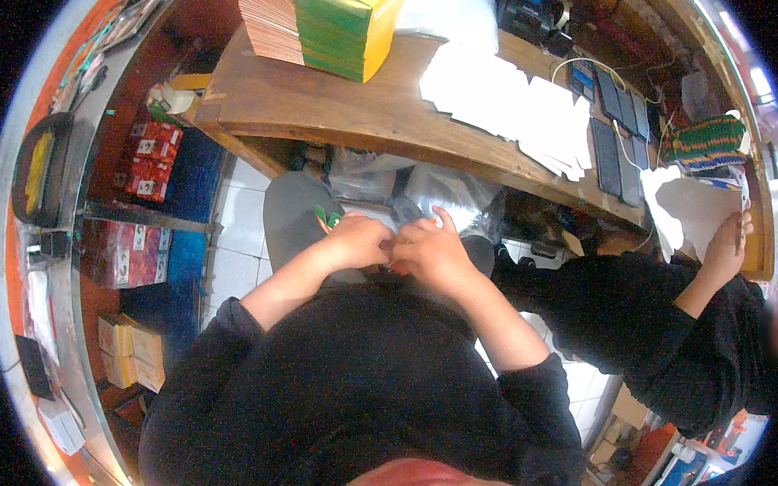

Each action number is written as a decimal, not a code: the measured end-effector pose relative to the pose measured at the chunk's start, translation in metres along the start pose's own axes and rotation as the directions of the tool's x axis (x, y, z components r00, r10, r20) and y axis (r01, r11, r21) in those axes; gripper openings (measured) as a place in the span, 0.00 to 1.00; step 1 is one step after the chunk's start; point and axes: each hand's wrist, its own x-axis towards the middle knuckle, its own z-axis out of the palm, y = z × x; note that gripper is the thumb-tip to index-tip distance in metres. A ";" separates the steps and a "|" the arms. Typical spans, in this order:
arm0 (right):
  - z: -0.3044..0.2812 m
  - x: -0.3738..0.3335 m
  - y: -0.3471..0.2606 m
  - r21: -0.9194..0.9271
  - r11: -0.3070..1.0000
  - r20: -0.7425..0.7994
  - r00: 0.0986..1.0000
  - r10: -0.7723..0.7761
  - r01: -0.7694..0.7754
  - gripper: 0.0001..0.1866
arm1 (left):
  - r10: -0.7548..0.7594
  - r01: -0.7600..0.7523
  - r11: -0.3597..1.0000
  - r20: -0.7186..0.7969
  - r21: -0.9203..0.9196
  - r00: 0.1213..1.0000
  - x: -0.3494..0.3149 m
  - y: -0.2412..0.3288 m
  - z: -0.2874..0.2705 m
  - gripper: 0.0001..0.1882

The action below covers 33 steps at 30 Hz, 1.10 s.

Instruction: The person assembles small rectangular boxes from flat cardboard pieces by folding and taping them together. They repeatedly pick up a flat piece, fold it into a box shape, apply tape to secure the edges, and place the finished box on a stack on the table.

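Both of my hands are close together over my lap, in front of the wooden desk. My left hand (360,240) has its fingers curled in toward the right one, and whatever they grip is hidden. A small green piece with pale and orange edges (327,219) sticks out beside it; whether the hand holds it is unclear. My right hand (430,252) bends over the left fingertips, one finger raised, the others closed on something too covered to name. Just beyond the fingers lies clear plastic (412,211), above my grey-clad legs (296,215).
On the desk (334,106) stand a yellow-green box (351,28), a fanned brown stack (267,16), white sheets (482,91) and several dark phones (608,153). At right, a co-worker's hand (729,245) holds white paper (698,213). Red boxes (154,155) fill shelves at left.
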 end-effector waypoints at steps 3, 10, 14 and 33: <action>0.005 -0.003 0.001 0.000 0.996 0.062 0.994 0.094 -0.094 0.06 | 0.078 -0.078 0.997 0.012 -0.022 0.997 -0.001 -0.006 0.002 0.16; 0.035 -0.008 0.009 0.134 0.973 0.039 0.982 0.183 -0.187 0.06 | 0.006 -0.012 0.992 0.051 0.124 0.999 -0.002 0.001 0.004 0.15; 0.025 -0.002 0.033 0.475 0.793 -0.030 0.894 0.448 -0.381 0.08 | 0.076 -0.041 0.959 -0.116 0.281 0.990 -0.006 -0.007 0.025 0.07; -0.007 0.002 0.000 0.115 0.984 -0.248 0.955 0.160 -0.135 0.12 | -0.326 0.161 -0.332 0.274 -0.929 0.905 -0.015 -0.002 0.009 0.22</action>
